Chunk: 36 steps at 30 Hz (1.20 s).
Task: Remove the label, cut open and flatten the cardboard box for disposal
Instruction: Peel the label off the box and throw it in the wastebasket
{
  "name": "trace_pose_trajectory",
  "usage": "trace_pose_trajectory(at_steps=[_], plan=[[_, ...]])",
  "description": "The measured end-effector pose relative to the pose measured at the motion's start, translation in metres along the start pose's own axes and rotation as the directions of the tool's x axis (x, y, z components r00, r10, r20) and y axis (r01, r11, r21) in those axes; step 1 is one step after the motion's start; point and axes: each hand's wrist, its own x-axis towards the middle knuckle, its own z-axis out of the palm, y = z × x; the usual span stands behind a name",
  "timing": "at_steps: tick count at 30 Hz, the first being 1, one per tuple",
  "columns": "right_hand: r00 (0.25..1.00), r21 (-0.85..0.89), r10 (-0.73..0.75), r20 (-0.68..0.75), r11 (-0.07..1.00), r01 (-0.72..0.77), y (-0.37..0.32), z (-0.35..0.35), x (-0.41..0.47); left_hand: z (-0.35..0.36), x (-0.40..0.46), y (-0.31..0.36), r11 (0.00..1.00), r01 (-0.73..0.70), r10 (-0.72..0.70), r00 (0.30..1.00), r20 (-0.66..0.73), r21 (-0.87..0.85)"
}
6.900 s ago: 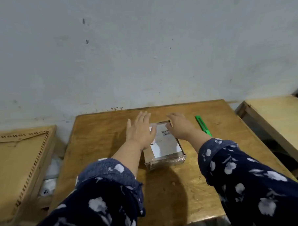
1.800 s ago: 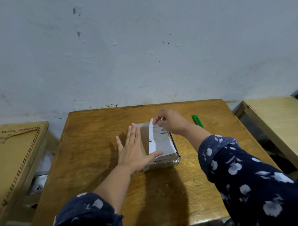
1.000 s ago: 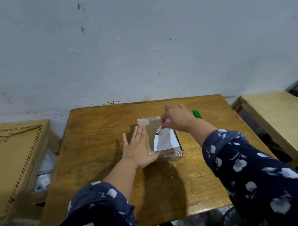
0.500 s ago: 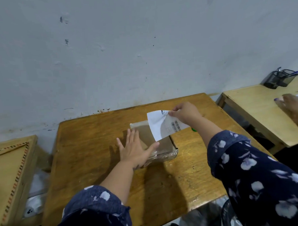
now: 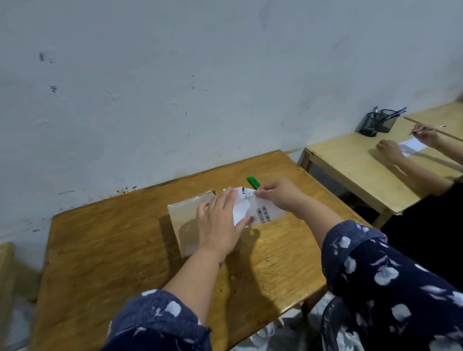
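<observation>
Coming fully free of the flat brown cardboard box (image 5: 190,225), the white barcoded paper label (image 5: 249,209) is being pinched by the right hand (image 5: 277,196) while the left hand (image 5: 220,226) is pressing flat-fingered, leaving cutting next.

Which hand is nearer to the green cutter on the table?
Right. The right hand pinches the label just beside the cutter. The left hand lies farther off, over the box.

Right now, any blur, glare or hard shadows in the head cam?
Head view: tilted, edges bowed by the wide angle; sharp enough to show the barcode on the label; mild sheen on the taped cardboard box; soft shadows of the hands fall on the wooden table.
</observation>
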Motion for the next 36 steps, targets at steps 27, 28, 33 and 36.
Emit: trace_pose_trajectory(at_steps=[27,28,33,36], plan=[[0.963,0.104,-0.269,-0.014,0.958,0.269,0.15,-0.072,-0.088,0.014,-0.11,0.194,0.794,0.548,-0.571,0.821,-0.013,-0.264],[0.934,-0.034,-0.355,-0.046,0.935,0.353,0.15,-0.067,-0.093,0.012,-0.115,0.193,0.789,0.555,-0.577,0.817,-0.011,-0.263],[0.713,-0.472,-0.701,0.018,0.623,0.624,0.151,-0.054,-0.125,-0.001,-0.135,0.197,0.831,0.499,-0.515,0.857,0.001,-0.246],[0.657,-0.577,-0.75,0.076,0.505,0.642,0.155,-0.056,-0.143,-0.006,-0.155,0.199,0.86,0.458,-0.472,0.881,-0.009,-0.227]])
